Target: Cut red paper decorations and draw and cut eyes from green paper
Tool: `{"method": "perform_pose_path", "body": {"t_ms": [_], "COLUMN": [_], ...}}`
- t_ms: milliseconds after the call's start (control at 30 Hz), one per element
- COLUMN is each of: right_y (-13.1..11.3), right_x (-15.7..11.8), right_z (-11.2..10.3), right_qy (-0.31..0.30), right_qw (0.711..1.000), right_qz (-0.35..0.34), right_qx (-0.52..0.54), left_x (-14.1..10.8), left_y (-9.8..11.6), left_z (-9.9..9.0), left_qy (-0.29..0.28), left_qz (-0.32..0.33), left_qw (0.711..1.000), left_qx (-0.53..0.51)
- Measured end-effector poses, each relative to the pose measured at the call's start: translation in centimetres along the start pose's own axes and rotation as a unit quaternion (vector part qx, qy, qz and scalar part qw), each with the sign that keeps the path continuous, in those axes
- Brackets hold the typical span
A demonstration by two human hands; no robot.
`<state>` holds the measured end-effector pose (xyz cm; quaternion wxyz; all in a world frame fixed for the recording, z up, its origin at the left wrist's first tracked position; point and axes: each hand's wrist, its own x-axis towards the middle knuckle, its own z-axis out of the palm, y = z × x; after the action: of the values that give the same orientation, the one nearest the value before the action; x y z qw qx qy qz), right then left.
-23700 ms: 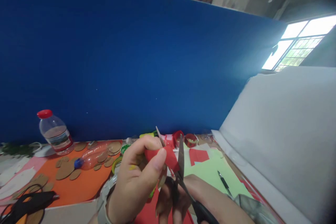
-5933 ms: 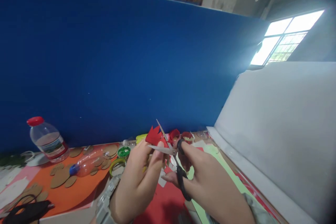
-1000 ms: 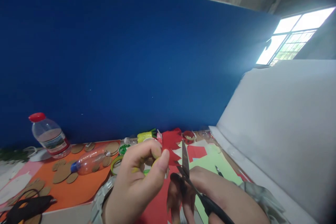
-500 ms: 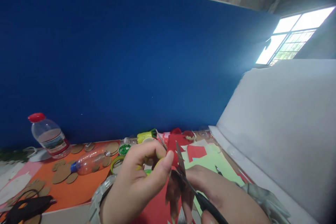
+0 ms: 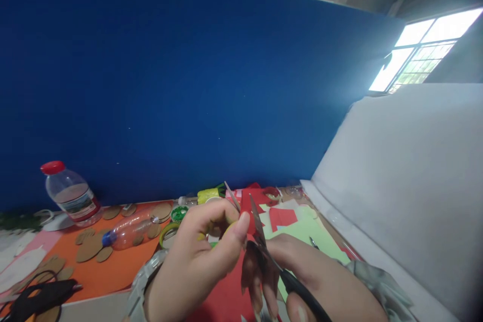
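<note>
My right hand grips a pair of scissors by the black handles, its fingers curled beneath them. The metal blades stand apart and point away from me. Thumb and forefinger of my left hand pinch a small piece of red paper that lies between the blades. Other red paper behind it makes the edges of the held piece hard to tell. Below both hands a red sheet is partly covered by them. Light green paper with a red scrap on it lies beyond my right hand.
A red-capped bottle stands at the left. On an orange sheet lie a clear blue-capped bottle and several cardboard pieces. A black glue gun is at the near left. A blue panel rises behind, a white one at right.
The scissor blades have shifted slightly up and to the left around the held paper. My left hand has hardly moved and keeps its pinch.
</note>
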<state>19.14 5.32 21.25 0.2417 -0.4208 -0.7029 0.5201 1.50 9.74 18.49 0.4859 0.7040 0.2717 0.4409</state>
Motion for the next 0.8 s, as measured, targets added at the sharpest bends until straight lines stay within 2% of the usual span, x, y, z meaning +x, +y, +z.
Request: {"method": "perform_pose_path", "body": {"t_ms": [333,433,633,800], "right_y": [0.0,0.1,-0.2,-0.3], "right_x": [0.2,0.2,0.0,0.0], "right_z": [0.4,0.5,0.2,0.2], "right_qy": [-0.006,-0.002,-0.039,-0.032], "right_qw": [1.0,1.0,0.999,0.999], "right_qz": [0.0,0.009,0.012,0.002], "right_qx": [0.007,0.024,0.022,-0.004], "left_x": [-0.3,-0.2,0.0,-0.2], "left_y": [0.3,0.8,1.7,1.6], "left_z": [0.4,0.4,0.3,0.9], "left_qy": [0.011,-0.002,-0.012,0.035], "left_qz": [0.02,0.03,0.018,0.018], "left_qw": [1.0,0.999,0.999,0.998], "left_qx": [-0.021,-0.03,-0.024,-0.05]}}
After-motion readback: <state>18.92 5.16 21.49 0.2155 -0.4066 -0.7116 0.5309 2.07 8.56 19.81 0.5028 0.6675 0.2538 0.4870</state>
